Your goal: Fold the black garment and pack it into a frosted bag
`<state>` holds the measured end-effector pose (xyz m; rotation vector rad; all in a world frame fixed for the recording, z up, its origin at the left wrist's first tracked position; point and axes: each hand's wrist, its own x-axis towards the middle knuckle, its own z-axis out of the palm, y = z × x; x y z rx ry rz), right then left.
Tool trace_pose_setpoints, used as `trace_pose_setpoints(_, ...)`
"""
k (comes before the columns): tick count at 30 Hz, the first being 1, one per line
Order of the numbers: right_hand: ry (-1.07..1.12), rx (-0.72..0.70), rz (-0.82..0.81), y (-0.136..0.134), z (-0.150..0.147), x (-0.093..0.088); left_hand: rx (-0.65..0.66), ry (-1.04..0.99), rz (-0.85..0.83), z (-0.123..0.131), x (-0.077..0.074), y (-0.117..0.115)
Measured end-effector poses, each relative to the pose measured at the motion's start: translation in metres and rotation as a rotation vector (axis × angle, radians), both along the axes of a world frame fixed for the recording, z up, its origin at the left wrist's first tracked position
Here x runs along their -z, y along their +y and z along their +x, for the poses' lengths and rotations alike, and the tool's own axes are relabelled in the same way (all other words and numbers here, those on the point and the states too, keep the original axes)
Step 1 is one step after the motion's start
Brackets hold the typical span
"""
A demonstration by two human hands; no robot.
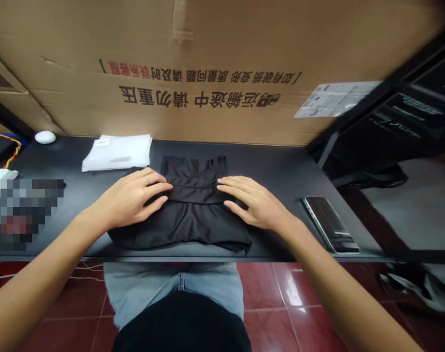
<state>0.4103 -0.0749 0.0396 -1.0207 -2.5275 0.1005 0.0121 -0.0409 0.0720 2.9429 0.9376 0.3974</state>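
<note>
A folded black garment [191, 215] lies on the black table [277, 171] right in front of me. My left hand [134, 198] rests flat on its left side, fingers stretched toward the middle, a ring on one finger. My right hand [249, 201] lies flat on the garment's right side, fingers spread and pointing left. Both hands press on the cloth and hold nothing. The fingertips of the two hands are a short gap apart over a fold across the garment.
A stack of folded white cloth [117, 151] sits behind my left hand. A white mouse [45, 137] lies far left, a phone [331, 224] at the right. A big cardboard box [207, 68] stands along the table's back. A blurred patch covers the left edge.
</note>
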Motion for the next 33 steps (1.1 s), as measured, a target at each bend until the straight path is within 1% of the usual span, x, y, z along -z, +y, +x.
trace_pose_setpoints(3,-0.105,-0.034,-0.083,0.000,-0.014,-0.004,-0.002,0.014,-0.029,0.010,0.003,-0.002)
trace_pose_setpoints(6,-0.175,-0.038,-0.169,0.000,-0.023,-0.001,-0.026,0.097,-0.078,0.012,0.017,-0.003)
trace_pose_setpoints(9,-0.215,-0.008,-0.221,-0.002,-0.025,0.006,-0.054,0.153,-0.115,0.007,0.031,-0.006)
trace_pose_setpoints(12,-0.247,0.056,-0.222,-0.006,-0.023,0.013,-0.097,0.164,-0.118,0.002,0.040,-0.009)
trace_pose_setpoints(16,-0.255,0.113,-0.211,-0.008,-0.022,0.017,-0.126,0.176,-0.131,0.002,0.042,-0.010)
trace_pose_setpoints(18,-0.241,0.104,-0.223,-0.007,-0.021,0.016,-0.124,0.169,-0.155,0.002,0.039,-0.010)
trace_pose_setpoints(20,-0.206,0.078,-0.231,-0.006,-0.017,0.011,-0.114,0.136,-0.173,-0.002,0.033,-0.012)
trace_pose_setpoints(23,-0.098,0.052,-0.182,-0.012,-0.005,-0.001,-0.104,0.049,-0.165,-0.018,0.019,-0.021)
trace_pose_setpoints(26,0.045,0.019,-0.124,-0.030,0.009,-0.013,-0.079,-0.046,-0.150,-0.047,0.013,-0.040)
trace_pose_setpoints(28,0.101,-0.040,-0.135,-0.045,0.014,-0.017,-0.048,-0.098,-0.143,-0.069,0.016,-0.056)
trace_pose_setpoints(30,0.102,-0.087,-0.162,-0.059,0.016,-0.017,-0.038,-0.123,-0.136,-0.090,0.022,-0.073)
trace_pose_setpoints(33,0.066,-0.085,-0.197,-0.074,0.015,-0.013,-0.057,-0.094,-0.140,-0.112,0.032,-0.090)
